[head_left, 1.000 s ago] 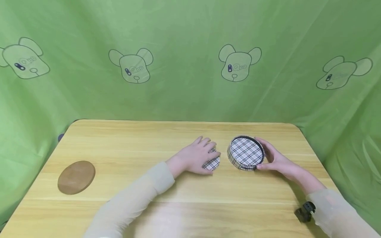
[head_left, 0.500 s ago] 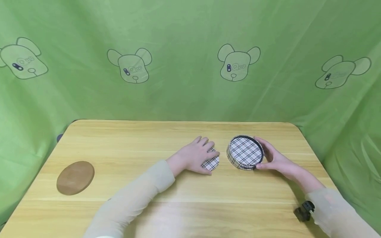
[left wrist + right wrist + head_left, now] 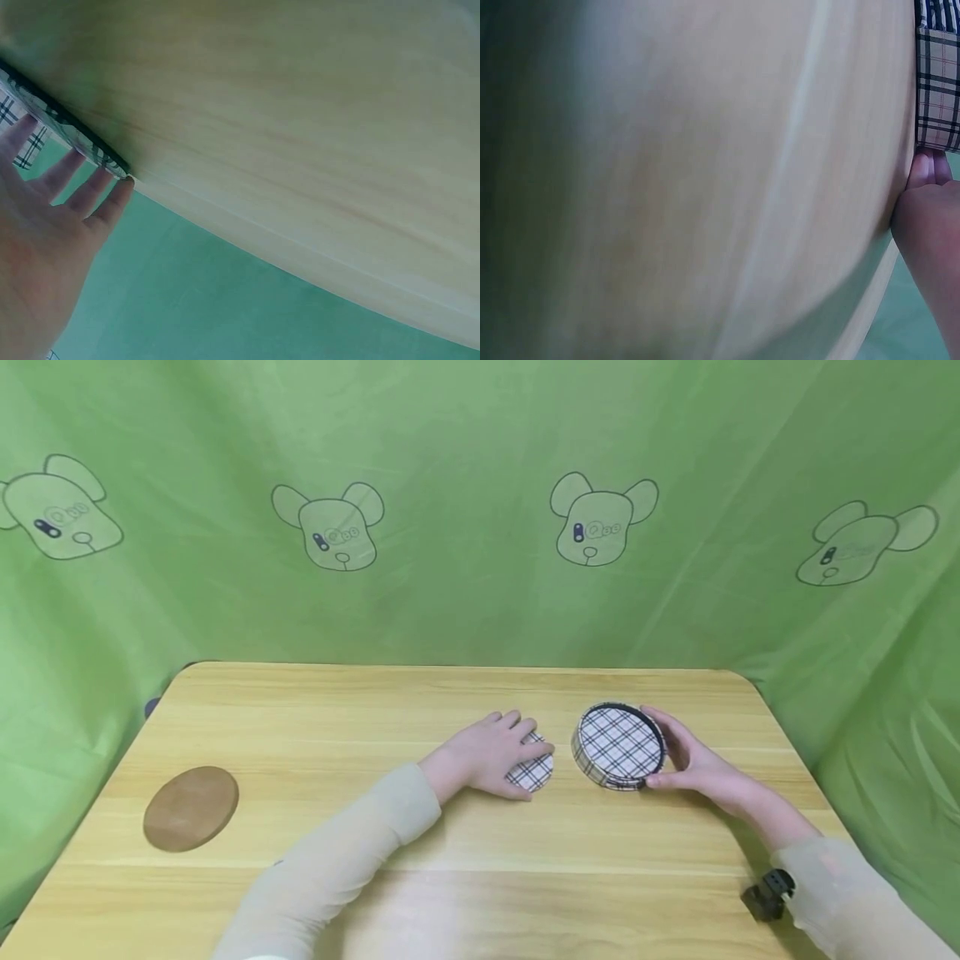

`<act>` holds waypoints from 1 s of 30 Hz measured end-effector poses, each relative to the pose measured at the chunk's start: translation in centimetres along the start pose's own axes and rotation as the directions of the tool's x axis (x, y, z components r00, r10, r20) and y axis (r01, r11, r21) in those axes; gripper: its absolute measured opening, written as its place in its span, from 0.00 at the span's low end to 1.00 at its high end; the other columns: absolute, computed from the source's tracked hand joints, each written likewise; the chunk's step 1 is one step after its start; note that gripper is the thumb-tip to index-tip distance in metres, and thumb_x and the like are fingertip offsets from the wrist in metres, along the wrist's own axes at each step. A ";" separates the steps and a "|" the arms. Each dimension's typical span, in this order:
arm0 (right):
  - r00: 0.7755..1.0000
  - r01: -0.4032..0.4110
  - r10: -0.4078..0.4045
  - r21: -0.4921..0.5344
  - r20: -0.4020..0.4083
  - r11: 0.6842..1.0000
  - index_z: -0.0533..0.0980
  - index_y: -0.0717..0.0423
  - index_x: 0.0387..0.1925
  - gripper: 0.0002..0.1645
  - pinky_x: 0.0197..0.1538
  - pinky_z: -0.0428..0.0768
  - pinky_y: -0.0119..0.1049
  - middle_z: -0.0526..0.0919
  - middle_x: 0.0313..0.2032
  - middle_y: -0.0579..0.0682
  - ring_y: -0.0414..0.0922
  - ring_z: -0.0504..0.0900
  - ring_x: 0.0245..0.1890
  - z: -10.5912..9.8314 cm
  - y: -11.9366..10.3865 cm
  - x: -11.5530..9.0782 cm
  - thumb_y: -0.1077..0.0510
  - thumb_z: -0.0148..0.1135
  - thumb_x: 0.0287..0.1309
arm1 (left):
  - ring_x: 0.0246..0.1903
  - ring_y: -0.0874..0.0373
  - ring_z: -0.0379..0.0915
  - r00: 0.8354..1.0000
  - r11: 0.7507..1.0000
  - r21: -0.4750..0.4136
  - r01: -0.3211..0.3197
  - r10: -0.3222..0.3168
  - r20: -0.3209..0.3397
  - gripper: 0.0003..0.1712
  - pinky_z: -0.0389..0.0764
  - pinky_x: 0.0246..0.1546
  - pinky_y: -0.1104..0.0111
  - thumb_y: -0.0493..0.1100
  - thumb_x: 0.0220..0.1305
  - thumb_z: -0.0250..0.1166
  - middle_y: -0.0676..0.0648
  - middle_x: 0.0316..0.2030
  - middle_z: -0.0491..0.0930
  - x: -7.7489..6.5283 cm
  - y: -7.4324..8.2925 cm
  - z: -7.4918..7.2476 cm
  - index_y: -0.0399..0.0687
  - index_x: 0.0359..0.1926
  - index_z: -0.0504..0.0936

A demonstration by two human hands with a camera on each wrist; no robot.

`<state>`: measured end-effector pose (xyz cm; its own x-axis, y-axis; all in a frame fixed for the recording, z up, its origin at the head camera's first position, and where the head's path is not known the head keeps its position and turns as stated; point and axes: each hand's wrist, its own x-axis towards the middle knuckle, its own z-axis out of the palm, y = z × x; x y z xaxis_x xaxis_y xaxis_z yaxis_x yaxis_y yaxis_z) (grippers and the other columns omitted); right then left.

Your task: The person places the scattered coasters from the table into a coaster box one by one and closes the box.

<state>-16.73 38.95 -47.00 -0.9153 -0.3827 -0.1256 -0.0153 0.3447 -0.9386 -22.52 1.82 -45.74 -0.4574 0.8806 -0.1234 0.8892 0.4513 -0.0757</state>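
A flat plaid disc (image 3: 534, 772), white with dark lines, lies on the wooden table in the head view. My left hand (image 3: 491, 756) rests over it with fingers spread, covering most of it. In the left wrist view the fingers (image 3: 54, 178) reach straight to the disc's dark-edged rim (image 3: 79, 139). Just to the right stands a shallow round box (image 3: 621, 743) in matching plaid, with a black band inside its rim. My right hand (image 3: 708, 772) grips its right side, thumb at the near side and fingers behind. The right wrist view shows only part of the box's wall (image 3: 939, 90).
A thin brown disc (image 3: 191, 808) lies at the left of the table (image 3: 570, 893). A small black device (image 3: 768, 893) sits at the right sleeve. Green cloth (image 3: 465, 610) printed with bear heads hangs behind the table and along both sides.
The left fingertips have drawn slightly nearer over the plaid disc. The right hand keeps its hold on the round box, which stays in place.
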 end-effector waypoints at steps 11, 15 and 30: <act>1.000 0.007 -0.007 -0.021 -0.005 1.000 0.41 0.51 0.86 0.69 0.65 0.57 0.06 0.35 0.82 0.73 0.71 0.33 0.82 0.1 0.0 -0.1 0.73 0.72 0.54 | 0.69 0.51 0.67 1.000 1.000 0.005 -0.003 0.003 0.001 0.48 0.74 0.74 0.55 0.78 0.67 0.58 0.47 0.70 0.71 0.2 -0.1 -0.1 0.69 0.82 0.62; 1.000 0.006 -0.006 -0.022 -0.005 1.000 0.41 0.51 0.86 0.69 0.65 0.57 0.06 0.34 0.82 0.73 0.73 0.32 0.81 0.1 -0.2 0.0 0.72 0.72 0.54 | 0.68 0.51 0.67 1.000 1.000 0.008 -0.004 0.004 0.000 0.47 0.74 0.74 0.55 0.77 0.67 0.58 0.47 0.70 0.71 0.2 -0.1 0.0 0.68 0.82 0.62; 1.000 0.022 -0.022 -0.016 -0.004 1.000 0.42 0.52 0.86 0.68 0.66 0.56 0.06 0.34 0.83 0.72 0.71 0.32 0.81 0.1 0.1 0.0 0.72 0.72 0.54 | 0.66 0.52 0.68 1.000 0.999 0.032 -0.011 0.012 -0.020 0.47 0.75 0.71 0.57 0.76 0.65 0.60 0.48 0.68 0.72 0.1 0.0 -0.6 0.67 0.80 0.65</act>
<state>-16.72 38.93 -47.12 -0.9162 -0.3872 -0.1036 -0.0420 0.3497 -0.9359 -22.57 1.99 -45.20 -0.4466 0.8887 -0.1042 0.8934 0.4365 -0.1062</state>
